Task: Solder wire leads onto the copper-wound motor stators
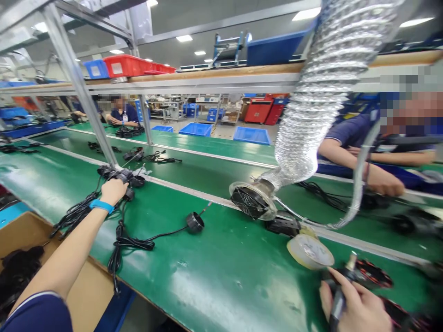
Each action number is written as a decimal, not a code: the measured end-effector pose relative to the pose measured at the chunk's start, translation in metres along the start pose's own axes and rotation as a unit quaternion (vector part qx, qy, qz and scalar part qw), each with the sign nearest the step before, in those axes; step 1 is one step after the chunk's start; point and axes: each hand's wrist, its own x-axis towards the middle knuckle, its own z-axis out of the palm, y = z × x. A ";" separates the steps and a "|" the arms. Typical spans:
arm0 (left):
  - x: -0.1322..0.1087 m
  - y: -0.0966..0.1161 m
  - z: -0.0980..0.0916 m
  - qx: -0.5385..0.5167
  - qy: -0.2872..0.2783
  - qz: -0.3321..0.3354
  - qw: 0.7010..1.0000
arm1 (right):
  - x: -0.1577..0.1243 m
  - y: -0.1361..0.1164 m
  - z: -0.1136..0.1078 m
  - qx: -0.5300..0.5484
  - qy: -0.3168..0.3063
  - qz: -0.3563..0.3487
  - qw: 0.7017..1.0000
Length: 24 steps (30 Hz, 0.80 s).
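Note:
At the left, my left hand (114,190), with a blue band on its wrist, reaches to a cluster of black round housings (137,180) with cords. Its fingers are closed on one of them, though partly hidden. Bundled black cords (74,213) trail from the cluster. A single black ring-shaped housing (194,222) lies mid-bench, its cord running left to a folded bundle (133,244). At lower right my right hand (360,304) is wrapped round a dark-handled soldering iron (341,295), its metal end pointing up and away. Red-and-black coil rings (375,273) lie beside this hand.
A silver flexible duct (311,97) hangs down to a round grilled fan (251,201). A pale yellowish round container (310,251) stands near it. A cardboard box (81,295) holds dark parts at lower left. Across the bench, a co-worker's hand (384,180) works at right.

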 end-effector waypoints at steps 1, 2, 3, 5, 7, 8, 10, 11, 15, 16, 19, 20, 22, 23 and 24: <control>-0.001 0.003 0.003 -0.003 -0.041 0.005 0.999 | 0.001 -0.004 -0.003 -0.029 -0.004 -0.028 0.999; -0.001 0.005 0.007 -0.005 -0.078 0.013 0.997 | 0.002 -0.007 -0.005 -0.052 0.000 -0.046 0.998; -0.002 0.007 0.010 -0.004 -0.106 0.022 0.994 | 0.002 -0.009 -0.007 -0.070 -0.001 -0.057 0.996; -0.004 0.010 0.015 -0.002 -0.125 0.048 0.991 | 0.002 -0.011 -0.009 -0.094 -0.002 -0.054 0.994; -0.010 0.014 0.016 0.002 -0.113 0.063 0.992 | 0.000 -0.011 -0.009 -0.100 0.000 -0.043 0.994; -0.014 0.018 0.015 0.005 -0.101 0.068 0.993 | -0.001 -0.012 -0.010 -0.096 0.005 -0.036 0.995; -0.026 0.030 0.009 0.006 -0.078 0.080 0.994 | -0.004 -0.014 -0.010 -0.075 0.015 -0.019 0.997; -0.032 0.038 0.006 -0.001 -0.073 0.088 0.993 | -0.005 -0.016 -0.011 -0.063 0.020 -0.011 0.998; -0.058 0.081 -0.013 -0.102 -0.094 0.152 0.979 | -0.010 -0.033 -0.013 -0.020 0.029 -0.003 0.999; -0.063 0.094 -0.017 -0.137 -0.105 0.168 0.971 | -0.011 -0.039 -0.014 -0.011 0.030 -0.008 0.999; -0.077 0.134 -0.024 -0.224 -0.128 0.199 0.945 | -0.017 -0.062 -0.016 0.018 0.032 -0.016 0.999; -0.081 0.147 -0.025 -0.244 -0.135 0.208 0.938 | -0.020 -0.070 -0.016 0.029 0.032 -0.016 0.999; -0.088 0.173 -0.023 -0.270 -0.151 0.228 0.923 | -0.027 -0.085 -0.017 0.058 0.014 -0.013 0.998; -0.091 0.186 -0.020 -0.277 -0.160 0.238 0.917 | -0.032 -0.091 -0.017 0.072 0.008 -0.013 0.997; -0.095 0.198 -0.017 -0.280 -0.163 0.245 0.914 | -0.036 -0.097 -0.017 0.086 0.000 -0.013 0.996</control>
